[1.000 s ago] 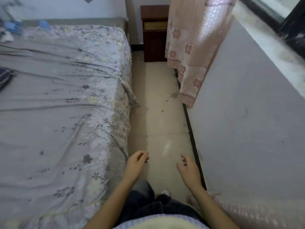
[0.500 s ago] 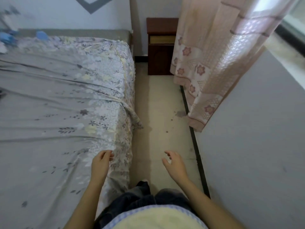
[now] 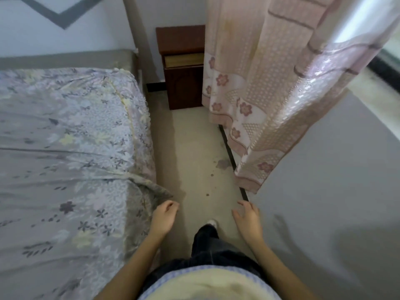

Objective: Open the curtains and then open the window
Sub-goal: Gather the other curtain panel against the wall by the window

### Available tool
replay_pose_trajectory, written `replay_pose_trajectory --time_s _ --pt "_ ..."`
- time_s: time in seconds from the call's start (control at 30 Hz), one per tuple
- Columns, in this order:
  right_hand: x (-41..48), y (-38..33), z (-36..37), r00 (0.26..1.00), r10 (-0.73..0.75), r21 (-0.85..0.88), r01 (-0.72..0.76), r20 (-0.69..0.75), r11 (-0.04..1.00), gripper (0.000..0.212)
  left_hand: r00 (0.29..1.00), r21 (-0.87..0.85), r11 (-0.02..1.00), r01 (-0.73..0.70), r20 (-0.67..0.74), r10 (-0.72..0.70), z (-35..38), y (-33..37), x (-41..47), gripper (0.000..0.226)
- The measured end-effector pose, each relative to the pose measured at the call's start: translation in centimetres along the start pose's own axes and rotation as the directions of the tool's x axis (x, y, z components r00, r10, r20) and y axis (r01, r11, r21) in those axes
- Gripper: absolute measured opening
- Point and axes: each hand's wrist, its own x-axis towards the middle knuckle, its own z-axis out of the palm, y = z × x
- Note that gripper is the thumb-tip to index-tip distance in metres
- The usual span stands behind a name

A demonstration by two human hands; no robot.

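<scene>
While approach runs: curtain step in hand, judged.
Left hand [image 3: 162,218]: loosely curled, holding nothing.
Right hand [image 3: 248,216]: grip wide, holding nothing.
Pink floral curtain [image 3: 255,98]: ahead right, beside nightstand [image 3: 184,83]; unreached.
Window: barely visible, far right.
Next: step forward, grasp curtain edge.

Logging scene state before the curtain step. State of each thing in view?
pink floral curtain: hanging gathered against the wall, untouched
left hand: empty, fingers loosely curled
right hand: empty, fingers spread
window: only an edge shows, cannot tell
bedside cabinet: drawer slightly ajar
bed sheet: spread, wrinkled, corner hanging off
</scene>
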Motion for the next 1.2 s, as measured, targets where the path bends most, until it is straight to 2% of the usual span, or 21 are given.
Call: replay_pose_trajectory --time_s 0.1,0.23,0.43,0.57,0.63,0.67,0.8,0.87,0.97,1.07,1.13,1.2 --pt "6.9 -2.8 -1.6 0.998 -0.011 0.064 0.015 -0.066 0.998 0.035 0.998 -0.017 0.998 -0.066 -0.007 0.066 0.7 4.8 4.7 0.023" --pt "11.2 -4.2 -1.9 0.998 -0.038 0.068 0.040 -0.043 0.997 0.037 0.995 -0.072 0.993 -0.096 -0.030 0.094 1.8 9.1 8.7 0.023" --pt "14.6 -3.8 -3.6 0.983 0.136 0.168 -0.115 -0.122 0.979 0.041 0.999 -0.077 0.996 -0.053 -0.003 0.052 3.2 12.3 13.5 0.027" --pt "16.8 -4.5 -4.4 0.940 0.188 0.209 -0.130 -0.285 0.969 0.047 0.991 -0.043 0.994 -0.105 0.079 0.108 4.3 16.9 18.0 0.027" --pt "17.5 -5.1 -4.9 0.870 0.264 0.257 -0.167 -0.415 0.952 0.046 0.972 0.010 0.989 -0.150 0.185 0.145 5.1 19.4 20.4 0.024" --pt "17.9 -5.4 -5.2 0.812 0.317 0.294 -0.188 -0.490 0.937 0.044 0.956 0.036 0.983 -0.180 0.242 0.166 5.5 20.7 21.6 0.023" --pt "19.2 -7.2 -6.9 0.498 0.580 0.548 -0.228 -0.645 0.805 0.043 0.874 0.057 0.937 -0.345 0.384 0.298 6.6 27.5 25.5 0.018" --pt "19.6 -8.9 -8.2 0.352 0.600 0.586 -0.159 -0.718 0.794 0.053 0.804 0.027 0.883 -0.469 0.427 0.414 7.1 31.9 26.5 0.015" --pt "20.4 -12.7 -11.8 0.178 0.545 0.557 0.022 -0.819 0.830 0.068 0.616 -0.124 0.758 -0.640 0.506 0.603 8.3 39.3 26.3 0.013" --pt "21.3 -16.1 -15.7 0.051 0.412 0.414 0.151 -0.910 0.897 0.063 0.344 -0.303 0.553 -0.776 0.531 0.774 9.1 45.4 23.7 0.017" --pt "21.2 -17.9 -17.7 -0.016 0.342 0.331 0.213 -0.940 0.919 0.074 0.176 -0.413 0.412 -0.812 0.500 0.848 9.1 48.9 20.6 0.024" --pt "20.5 -19.4 -19.8 -0.100 0.305 0.273 0.250 -0.947 0.929 0.084 -0.025 -0.511 0.203 -0.835 0.405 0.914 8.9 51.8 17.3 0.032"
